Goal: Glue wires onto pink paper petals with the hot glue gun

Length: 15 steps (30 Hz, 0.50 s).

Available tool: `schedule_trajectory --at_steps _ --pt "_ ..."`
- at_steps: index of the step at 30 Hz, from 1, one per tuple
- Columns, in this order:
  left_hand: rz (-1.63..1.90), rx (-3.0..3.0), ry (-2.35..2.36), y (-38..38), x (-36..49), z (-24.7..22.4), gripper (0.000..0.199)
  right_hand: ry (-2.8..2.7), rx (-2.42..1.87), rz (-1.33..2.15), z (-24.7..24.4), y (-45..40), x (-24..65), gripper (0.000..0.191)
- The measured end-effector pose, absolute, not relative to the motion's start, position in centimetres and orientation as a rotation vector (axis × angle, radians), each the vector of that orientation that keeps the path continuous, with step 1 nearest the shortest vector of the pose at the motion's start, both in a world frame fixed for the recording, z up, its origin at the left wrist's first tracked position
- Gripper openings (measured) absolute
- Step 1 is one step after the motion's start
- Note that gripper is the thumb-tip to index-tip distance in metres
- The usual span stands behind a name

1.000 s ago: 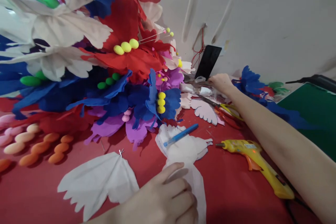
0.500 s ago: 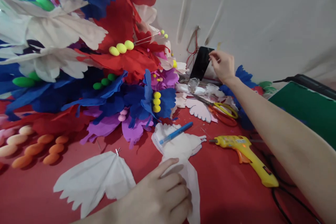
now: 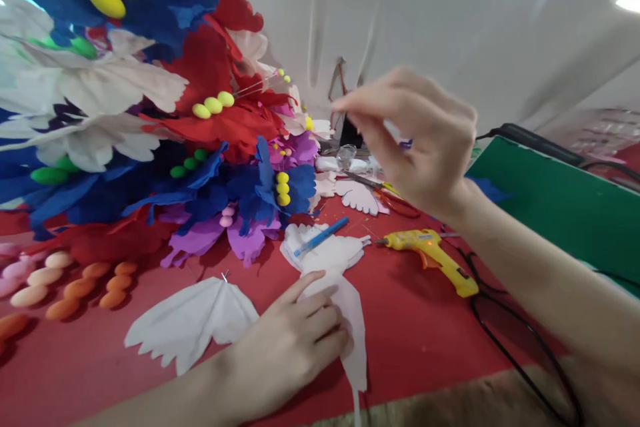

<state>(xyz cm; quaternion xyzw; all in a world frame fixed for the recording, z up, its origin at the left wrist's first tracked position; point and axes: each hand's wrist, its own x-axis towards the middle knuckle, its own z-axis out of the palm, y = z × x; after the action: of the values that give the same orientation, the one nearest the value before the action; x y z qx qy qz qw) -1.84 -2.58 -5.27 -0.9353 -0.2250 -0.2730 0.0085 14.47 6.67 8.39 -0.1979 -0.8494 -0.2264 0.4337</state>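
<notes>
My left hand (image 3: 300,343) rests on a white fabric piece (image 3: 353,310), its forefinger stretched out and the other fingers loosely bent, with nothing gripped. My right hand (image 3: 420,137) is raised above the back of the table, forefinger and thumb brought together at the tips; anything between them is too small to make out. A blue pen (image 3: 321,236) lies across stacked white wing cutouts (image 3: 330,255) just beyond my left hand. Left of that hand is a gathered white wing (image 3: 195,320) with a wire tie at its top. A yellow glue gun (image 3: 433,253) lies below my right forearm.
Fabric butterflies in blue, red, white and purple (image 3: 200,167) pile up at the left. Orange bead-like bodies (image 3: 80,288) lie at the front left. Scissors (image 3: 370,181) lie at the back, a green board (image 3: 555,207) stands at the right, and a black cord (image 3: 520,320) loops nearby.
My right hand has left the dark phone-like object at the wall and come nearer the camera. My left hand stays on the white fabric. The view has shifted slightly.
</notes>
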Motion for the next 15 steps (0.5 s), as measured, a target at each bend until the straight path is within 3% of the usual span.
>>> schedule_trajectory --at_steps 12,15 --pt "-0.948 -3.03 -0.748 -5.1 -0.4 -3.7 0.026 -2.517 -0.74 -0.121 0.5 0.3 19.6 0.032" --pt "-1.015 -3.181 -0.83 -6.3 -0.1 -2.5 0.036 -2.543 -0.794 -0.049 -0.8 -0.5 20.5 0.031"
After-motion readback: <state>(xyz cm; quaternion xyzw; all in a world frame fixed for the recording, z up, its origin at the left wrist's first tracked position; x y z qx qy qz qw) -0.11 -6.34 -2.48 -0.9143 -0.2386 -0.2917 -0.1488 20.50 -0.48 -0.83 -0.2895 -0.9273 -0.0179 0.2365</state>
